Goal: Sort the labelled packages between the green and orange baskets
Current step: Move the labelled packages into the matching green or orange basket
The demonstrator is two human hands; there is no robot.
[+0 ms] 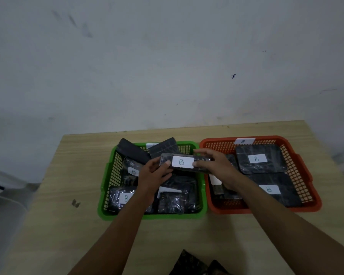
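A black wrapped package with a white "B" label (pixel 182 162) is held above the green basket (pixel 105 187), close to its right side. My left hand (pixel 154 173) grips its left end and my right hand (pixel 214 165) grips its right end. The green basket holds several black packages, two with visible "B" labels (pixel 126 198). The orange basket (pixel 314 195) on the right holds several black packages, two showing "B" labels (pixel 257 158), and carries a white "B" tag (pixel 244 141) on its far rim. My right forearm hides part of the orange basket's contents.
Both baskets stand side by side on a light wooden table (pixel 58 225) against a grey wall (pixel 167 56). A small dark speck (pixel 75 203) lies left of the green basket. Dark patterned fabric (pixel 195 264) shows at the bottom edge.
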